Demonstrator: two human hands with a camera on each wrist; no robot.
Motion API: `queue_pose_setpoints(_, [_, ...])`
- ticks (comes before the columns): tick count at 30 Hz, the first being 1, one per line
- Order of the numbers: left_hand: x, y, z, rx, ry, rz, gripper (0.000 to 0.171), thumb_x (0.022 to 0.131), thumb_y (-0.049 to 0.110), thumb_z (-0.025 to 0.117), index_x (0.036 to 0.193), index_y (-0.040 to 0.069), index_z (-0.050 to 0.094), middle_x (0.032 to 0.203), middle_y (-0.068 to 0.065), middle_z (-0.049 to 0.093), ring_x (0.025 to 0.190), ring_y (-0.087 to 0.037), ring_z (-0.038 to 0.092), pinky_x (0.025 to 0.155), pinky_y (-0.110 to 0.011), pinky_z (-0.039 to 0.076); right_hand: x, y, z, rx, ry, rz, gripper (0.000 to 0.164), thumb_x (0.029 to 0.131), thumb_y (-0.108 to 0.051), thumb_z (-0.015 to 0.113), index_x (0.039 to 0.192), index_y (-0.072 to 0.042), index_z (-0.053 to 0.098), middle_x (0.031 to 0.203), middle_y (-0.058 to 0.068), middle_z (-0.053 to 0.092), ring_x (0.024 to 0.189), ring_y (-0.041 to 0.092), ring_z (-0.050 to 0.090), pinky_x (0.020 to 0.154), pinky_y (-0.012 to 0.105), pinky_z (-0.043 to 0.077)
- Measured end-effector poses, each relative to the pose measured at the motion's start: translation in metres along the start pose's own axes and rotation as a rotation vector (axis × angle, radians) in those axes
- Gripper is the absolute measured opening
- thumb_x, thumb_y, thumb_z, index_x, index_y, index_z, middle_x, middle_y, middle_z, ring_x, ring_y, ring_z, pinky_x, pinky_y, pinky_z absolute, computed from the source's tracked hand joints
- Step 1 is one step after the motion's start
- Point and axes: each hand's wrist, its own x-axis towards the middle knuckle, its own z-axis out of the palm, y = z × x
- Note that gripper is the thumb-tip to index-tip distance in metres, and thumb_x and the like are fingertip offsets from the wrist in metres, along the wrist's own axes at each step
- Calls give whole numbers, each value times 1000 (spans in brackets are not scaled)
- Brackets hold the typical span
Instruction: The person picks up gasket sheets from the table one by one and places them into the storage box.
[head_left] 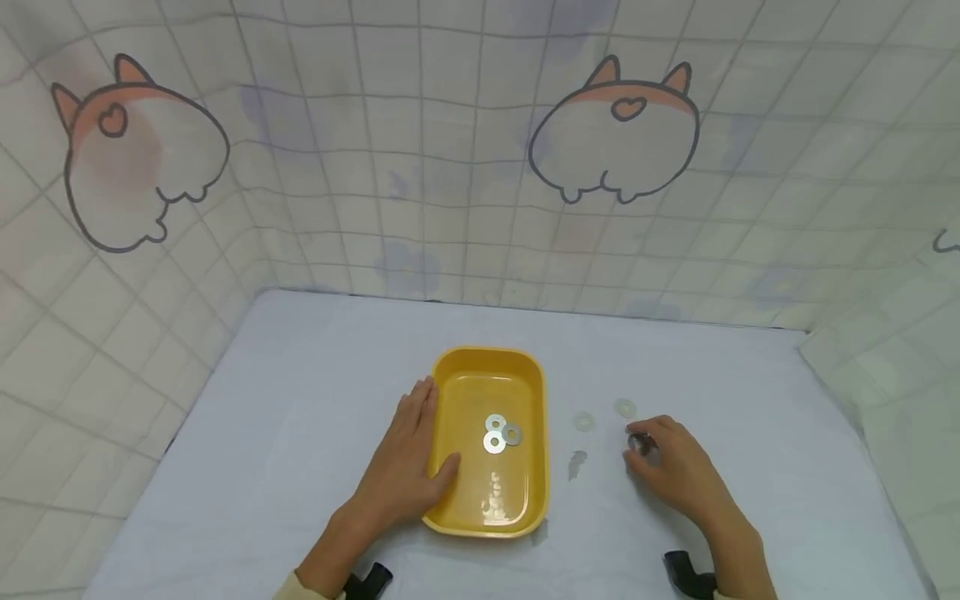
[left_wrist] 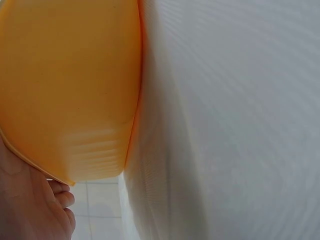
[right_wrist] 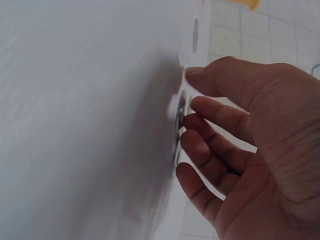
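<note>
My left hand rests along the left rim of a yellow tray, its fingers straight and its thumb reaching over the inside. In the left wrist view, the tray's outer wall fills the upper left, with my palm at its rim. Three silver metal washers lie inside the tray. Over the white cloth, my right hand bends its fingers loosely around shiny metal washers, partly hidden in the head view. The right wrist view shows these washers at the fingertips, with the thumb apart from them.
Two pale, translucent washers lie on the cloth between the tray and my right hand. Grey marks show on the cloth beside the tray. A patterned curtain surrounds the back and sides. Black wrist mounts sit at both wrists.
</note>
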Motion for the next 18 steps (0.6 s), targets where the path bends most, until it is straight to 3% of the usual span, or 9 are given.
queue_pose_setpoints(5, [2, 0, -1, 18, -13, -15, 95, 101, 41, 60, 170, 4, 7, 181, -9, 6, 169, -24, 6, 139, -40, 7, 4, 5, 2, -13, 25, -28, 34, 87, -14, 83, 119, -4, 75, 117, 16, 73, 105, 32, 70, 92, 56, 60])
queue_pose_setpoints(12, [2, 0, 1, 8, -5, -12, 96, 100, 41, 60, 170, 3, 7, 181, -9, 5, 169, -25, 7, 133, -19, -13, 2, 7, 1, -32, 11, 20, 32, 89, -16, 81, 118, -3, 77, 120, 20, 74, 110, 39, 70, 94, 61, 57])
queue_pose_setpoints(18, [2, 3, 3, 4, -10, -5, 97, 100, 41, 61, 170, 3, 7, 181, -10, 6, 169, -25, 7, 131, -16, -14, -3, 11, -4, -10, -29, 55, 28, 89, -16, 81, 114, -4, 77, 111, 14, 78, 106, 36, 73, 94, 58, 59])
